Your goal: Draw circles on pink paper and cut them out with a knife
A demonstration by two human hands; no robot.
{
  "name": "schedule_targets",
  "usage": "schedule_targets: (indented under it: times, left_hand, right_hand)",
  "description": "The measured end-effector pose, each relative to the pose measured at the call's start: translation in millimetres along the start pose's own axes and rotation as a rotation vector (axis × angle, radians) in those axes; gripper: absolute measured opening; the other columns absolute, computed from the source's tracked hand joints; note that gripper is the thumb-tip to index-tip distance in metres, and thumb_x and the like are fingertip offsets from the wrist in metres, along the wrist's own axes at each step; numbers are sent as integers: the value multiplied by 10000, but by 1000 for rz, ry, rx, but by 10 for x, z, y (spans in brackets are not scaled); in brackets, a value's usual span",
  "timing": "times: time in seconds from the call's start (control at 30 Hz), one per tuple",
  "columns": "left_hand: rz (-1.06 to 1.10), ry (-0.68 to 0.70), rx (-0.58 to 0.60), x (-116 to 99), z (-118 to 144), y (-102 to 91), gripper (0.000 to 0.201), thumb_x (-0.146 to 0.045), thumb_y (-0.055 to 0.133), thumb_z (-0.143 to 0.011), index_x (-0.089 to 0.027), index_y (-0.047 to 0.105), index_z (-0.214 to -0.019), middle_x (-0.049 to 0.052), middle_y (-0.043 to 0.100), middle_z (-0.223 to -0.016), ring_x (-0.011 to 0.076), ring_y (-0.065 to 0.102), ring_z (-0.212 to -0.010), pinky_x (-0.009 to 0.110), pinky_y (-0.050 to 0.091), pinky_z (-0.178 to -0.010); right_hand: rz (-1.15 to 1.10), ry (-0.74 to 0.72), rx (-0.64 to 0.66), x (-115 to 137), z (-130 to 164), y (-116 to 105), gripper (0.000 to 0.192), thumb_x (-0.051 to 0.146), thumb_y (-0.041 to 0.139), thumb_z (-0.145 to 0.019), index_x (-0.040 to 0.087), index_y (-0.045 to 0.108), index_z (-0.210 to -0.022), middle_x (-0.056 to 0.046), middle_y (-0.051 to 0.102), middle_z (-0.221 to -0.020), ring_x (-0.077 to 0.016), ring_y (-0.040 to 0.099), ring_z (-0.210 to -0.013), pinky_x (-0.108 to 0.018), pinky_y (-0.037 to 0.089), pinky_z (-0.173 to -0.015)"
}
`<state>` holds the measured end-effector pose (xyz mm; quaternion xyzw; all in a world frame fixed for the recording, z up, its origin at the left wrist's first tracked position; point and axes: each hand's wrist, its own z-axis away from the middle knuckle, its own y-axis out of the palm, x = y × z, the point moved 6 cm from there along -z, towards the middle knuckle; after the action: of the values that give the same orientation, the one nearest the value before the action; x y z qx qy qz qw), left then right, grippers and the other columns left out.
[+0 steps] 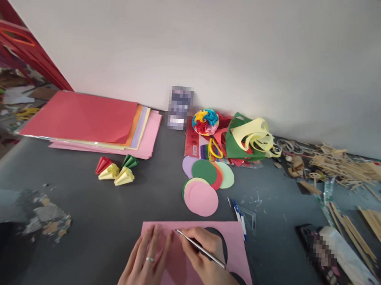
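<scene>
A: What is taking up the most room here?

B: The dark table [108, 223] is running edge to edge, with a stack of coloured paper sheets [91, 123] lying at the back left, red on top. Its lower layers are showing only as thin edges.

A: And nearer the person?

B: A pink sheet [236, 244] is lying flat at the bottom centre. Curved pieces are missing from its right side, and its lower part is running out of the frame.

A: What are the hands doing?

B: The left hand [144, 264] is resting open and flat on the sheet, fingers spread, a ring showing. The right hand [205, 259] is closing around a thin silvery tool [200, 248], its tip touching the paper. Whether it is a pencil or a pen is hard to tell, and the wrist is being cut off by the frame.

A: Anything smaller?

B: Paper circles [205, 184] are overlapping just beyond the sheet, hiding one another. Folded paper cones [116, 170] are sitting to the left. A blue pen [239, 214] is lying beside the sheet. At the back a colourful paper ball [205, 121] is sitting next to a blurred box [179, 107] that cannot be read.
</scene>
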<state>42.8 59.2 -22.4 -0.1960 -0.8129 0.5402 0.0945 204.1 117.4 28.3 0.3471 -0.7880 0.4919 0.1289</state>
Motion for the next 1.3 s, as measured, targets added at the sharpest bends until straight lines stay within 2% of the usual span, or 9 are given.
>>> schedule_targets:
  times: [0.13, 0.27, 0.37, 0.57, 0.8, 0.93, 1.07, 1.17, 1.3]
  left_hand:
    - [95, -52, 98, 20, 16, 39, 776, -291, 518, -881, -253, 268, -1614, 83, 609, -1514, 303, 595, -1376, 425, 637, -991]
    - [80, 78, 131, -19, -14, 15, 805, -212, 539, -852, -247, 269, -1609, 26, 578, -1542, 269, 577, -1396, 372, 638, -990]
    - [45, 144, 128, -27, -39, 27, 809, -127, 514, -846, -217, 263, -1609, 19, 621, -1494, 207, 630, -1333, 291, 631, -976]
    - [19, 122, 18, -28, -51, 64, 805, -85, 418, -853, -202, 217, -1623, -14, 713, -1378, 168, 704, -1214, 239, 639, -880]
    - [26, 111, 68, -50, 27, 159, 725, -214, 463, -918, -228, 268, -1616, -4, 644, -1477, 199, 653, -1303, 284, 636, -950]
    - [35, 108, 62, -61, 16, 113, 728, -218, 453, -926, -226, 244, -1623, 11, 666, -1453, 214, 661, -1293, 306, 644, -946]
    - [69, 107, 126, -76, 5, 91, 719, -233, 477, -926, -254, 278, -1616, 22, 624, -1503, 224, 609, -1362, 290, 623, -981]
    - [70, 84, 139, -77, 18, 89, 697, -259, 496, -936, -291, 308, -1607, 41, 615, -1513, 243, 584, -1391, 322, 618, -1006]
    - [62, 107, 119, -91, 34, 101, 673, -267, 489, -947, -284, 331, -1600, 41, 630, -1498, 255, 585, -1390, 334, 622, -997]
  right_hand:
    - [-108, 98, 240, -126, 135, 96, 258, 167, 520, -978, 225, 660, -768, 20, 640, -594, -70, 597, -488, -196, 452, -488]
    - [-180, 140, 328, -209, 313, 159, 222, 146, 523, -964, 244, 654, -813, -5, 639, -643, -82, 601, -549, -235, 442, -510]
    - [-170, 174, 296, -222, 393, 207, 233, 122, 504, -971, 250, 634, -827, -11, 618, -675, -106, 579, -559, -272, 438, -512]
    - [-165, 135, 244, -184, 368, 197, 231, 157, 499, -990, 237, 640, -825, -16, 622, -643, -78, 620, -554, -247, 436, -489]
    - [-125, 64, 317, -146, 338, 102, 229, 103, 561, -898, 270, 716, -882, -44, 666, -656, -102, 683, -589, -227, 529, -537]
    - [-14, -50, 266, -82, 327, 59, 217, 66, 594, -862, 225, 732, -808, -47, 665, -640, -67, 669, -574, -198, 495, -514]
    - [95, -189, 230, -61, 395, 65, 168, 93, 623, -877, 211, 733, -832, -31, 668, -665, -56, 666, -594, -203, 461, -480]
    - [139, -236, 206, -74, 452, 72, 91, 139, 668, -859, 190, 743, -871, -41, 675, -681, -76, 682, -615, -212, 430, -438]
    - [186, -280, 200, -56, 511, 79, 92, 159, 675, -861, 183, 744, -916, -30, 676, -671, -72, 672, -583, -197, 436, -416]
